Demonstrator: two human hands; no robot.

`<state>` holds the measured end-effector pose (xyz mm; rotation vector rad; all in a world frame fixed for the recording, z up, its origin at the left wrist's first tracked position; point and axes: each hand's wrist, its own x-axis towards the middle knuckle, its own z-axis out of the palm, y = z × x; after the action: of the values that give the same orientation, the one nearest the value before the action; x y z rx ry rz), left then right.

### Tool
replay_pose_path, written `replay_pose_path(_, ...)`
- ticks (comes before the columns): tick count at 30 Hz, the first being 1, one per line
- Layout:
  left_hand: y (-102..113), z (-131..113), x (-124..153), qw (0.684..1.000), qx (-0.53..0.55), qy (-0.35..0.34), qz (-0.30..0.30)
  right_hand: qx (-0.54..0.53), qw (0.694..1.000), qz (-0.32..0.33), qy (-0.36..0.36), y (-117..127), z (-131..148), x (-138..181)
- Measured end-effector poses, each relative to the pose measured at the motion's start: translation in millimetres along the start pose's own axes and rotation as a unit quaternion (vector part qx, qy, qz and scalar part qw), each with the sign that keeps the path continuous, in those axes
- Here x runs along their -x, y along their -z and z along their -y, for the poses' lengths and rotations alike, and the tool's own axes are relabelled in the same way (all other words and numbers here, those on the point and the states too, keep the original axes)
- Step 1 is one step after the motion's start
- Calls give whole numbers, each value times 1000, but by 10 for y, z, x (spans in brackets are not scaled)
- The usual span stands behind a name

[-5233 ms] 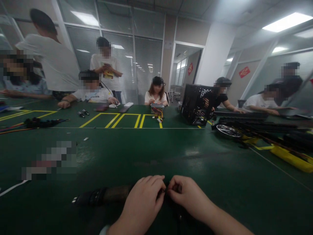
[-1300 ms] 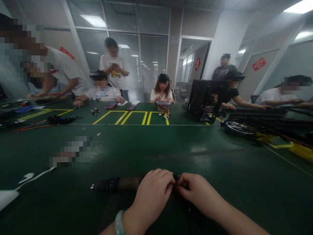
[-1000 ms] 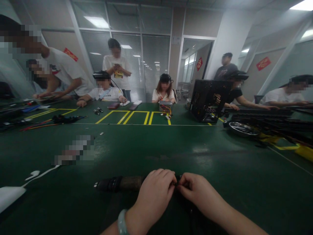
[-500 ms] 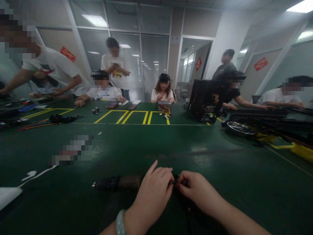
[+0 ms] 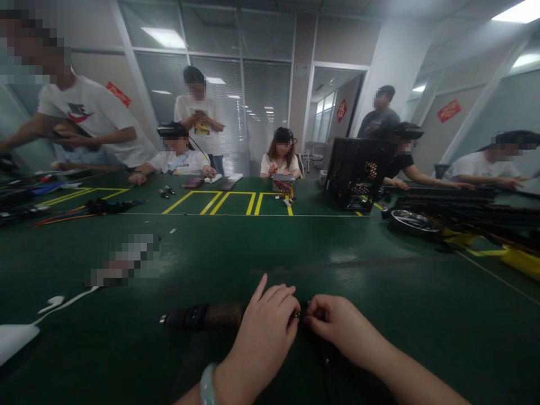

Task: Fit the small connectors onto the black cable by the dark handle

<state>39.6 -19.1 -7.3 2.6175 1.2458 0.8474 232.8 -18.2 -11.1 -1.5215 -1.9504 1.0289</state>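
Observation:
My left hand (image 5: 264, 332) and my right hand (image 5: 337, 326) meet low in the view, their fingertips pinching a small metal-tipped cable end (image 5: 298, 315) between them. A thick dark cable bundle (image 5: 202, 316) with a black sleeved part and a brownish part lies on the mat, running left from my left hand. My left index finger sticks up, away from the cable. Dark wires trail from under my right hand towards me. My fingers hide most of the small end.
The dark green mat (image 5: 337, 270) has yellow tape lines farther off. Several co-workers sit or stand around it. A black mesh computer case (image 5: 356, 173) stands at the far side, with a round metal part (image 5: 413, 221) and dark cable bundles on the right. Coloured wires (image 5: 88, 207) lie at the left.
My left index finger has lifted from the curled grip. My view has swung slightly since the earliest frame. A standing co-worker at the left has straightened up.

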Motion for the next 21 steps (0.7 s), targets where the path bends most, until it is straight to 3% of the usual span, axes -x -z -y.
replay_pose_path(21,-2,-7,-3,1000,8,11,1,12,1000,1,9,13,-35,-12)
